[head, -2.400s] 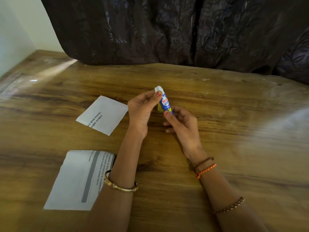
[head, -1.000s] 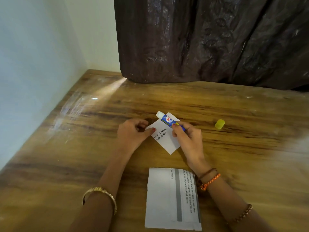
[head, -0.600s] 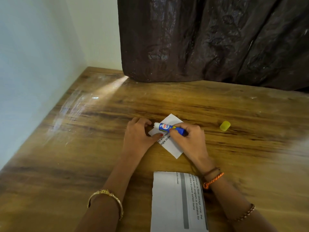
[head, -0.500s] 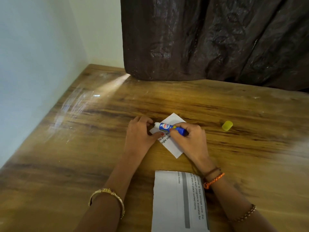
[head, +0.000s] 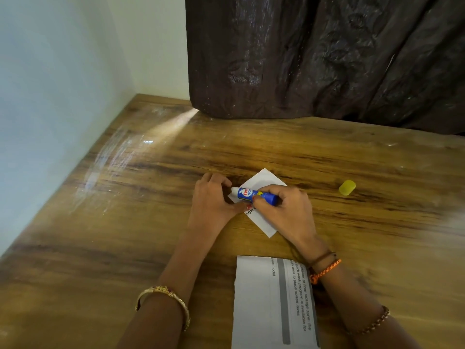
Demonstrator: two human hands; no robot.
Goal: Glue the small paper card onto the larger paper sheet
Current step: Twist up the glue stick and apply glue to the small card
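Observation:
The small white paper card [head: 264,181] lies flat on the wooden table [head: 151,222], turned like a diamond. My left hand [head: 211,202] presses its left corner down with the fingers. My right hand [head: 284,210] grips a blue glue stick [head: 254,194], uncapped, lying nearly level with its white tip at the card's left corner. The larger printed sheet [head: 264,303] rests nearer to me, between my forearms, partly under my right wrist.
The yellow glue cap [head: 347,187] lies on the table to the right of the card. A dark crinkled curtain [head: 314,59] hangs along the table's far edge. A pale wall [head: 50,96] borders the table on the left.
The glue stick was uncapped and the cap set down on the right. My left hand moved onto the card. My right hand lowered the stick's tip toward the card's left corner.

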